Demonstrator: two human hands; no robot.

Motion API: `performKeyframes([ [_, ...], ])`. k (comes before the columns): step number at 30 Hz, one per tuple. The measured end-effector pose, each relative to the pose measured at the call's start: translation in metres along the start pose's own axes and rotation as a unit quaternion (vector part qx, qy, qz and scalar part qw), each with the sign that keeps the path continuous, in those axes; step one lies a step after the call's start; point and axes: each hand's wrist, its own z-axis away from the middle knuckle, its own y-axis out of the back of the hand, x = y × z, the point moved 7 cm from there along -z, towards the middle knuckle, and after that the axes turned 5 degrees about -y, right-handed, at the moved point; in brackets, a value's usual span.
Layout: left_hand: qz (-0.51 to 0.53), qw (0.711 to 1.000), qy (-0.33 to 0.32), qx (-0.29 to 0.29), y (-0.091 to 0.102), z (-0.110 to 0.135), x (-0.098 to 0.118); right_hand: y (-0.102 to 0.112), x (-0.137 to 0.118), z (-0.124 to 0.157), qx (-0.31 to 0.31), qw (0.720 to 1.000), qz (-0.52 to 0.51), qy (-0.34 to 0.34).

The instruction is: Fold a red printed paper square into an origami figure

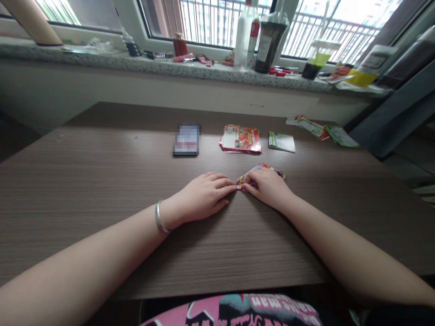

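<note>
A small folded piece of colourful printed paper [268,170] lies on the brown wooden table [102,190], just past my hands. My right hand [268,186] rests on top of it and presses it flat, fingers together at its left corner. My left hand [202,197], with a silver bangle on the wrist, lies palm down beside it, and its fingertips touch the same left corner of the paper. Most of the folded paper is hidden under my right hand.
Behind lie a stack of red printed leaflets [241,138], a green-white leaflet [282,141], a dark phone-like slab [186,139] and more leaflets [314,127] at the far right. Bottles and cups [265,38] crowd the stone windowsill. A dark panel [397,117] leans at right.
</note>
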Motion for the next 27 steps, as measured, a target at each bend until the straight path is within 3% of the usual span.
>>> performKeyframes([
  [14,-0.027,0.999,0.002,-0.040,-0.001,-0.002,0.006,0.000,0.002,-0.004,0.048,0.998,0.006,0.041],
  [20,-0.025,1.000,-0.005,-0.004,-0.001,-0.002,0.007,-0.003,0.005,-0.008,0.045,0.998,-0.009,0.042],
  [27,-0.022,1.000,-0.004,-0.013,-0.002,-0.004,0.007,-0.005,0.008,-0.011,0.039,0.999,-0.011,0.031],
])
